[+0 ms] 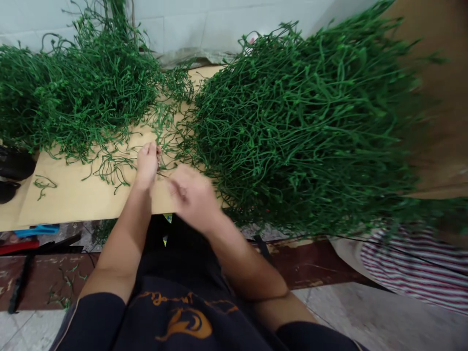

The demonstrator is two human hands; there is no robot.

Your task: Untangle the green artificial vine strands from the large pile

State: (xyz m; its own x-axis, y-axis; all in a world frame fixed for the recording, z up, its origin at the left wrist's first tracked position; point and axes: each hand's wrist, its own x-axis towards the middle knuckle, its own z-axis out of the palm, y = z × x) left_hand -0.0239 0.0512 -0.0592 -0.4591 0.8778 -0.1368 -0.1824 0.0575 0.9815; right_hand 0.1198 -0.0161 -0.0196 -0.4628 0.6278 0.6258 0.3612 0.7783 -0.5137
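My left hand (148, 160) is closed in a pinch over the cardboard, beside loose thin green stems (109, 168) with small budded tips. Between my hands runs a thin dark strand (163, 175), perhaps one such stem. My right hand (193, 195), blurred by motion, is curled at the strand's other end, near the board's front edge. A big heap of green stems (292, 126) rises just right of my right hand. Another green heap (91, 92) lies beyond my left hand to the left. The palms' insides are hidden.
Tan cardboard (73, 195) covers the worktop. Dark objects (14, 165) stand at its left end, with a blue-handled tool (38, 230) below. A large brown cardboard sheet (442, 107) stands at the right, above striped cloth (413, 268). White tiles (183, 29) form the back wall.
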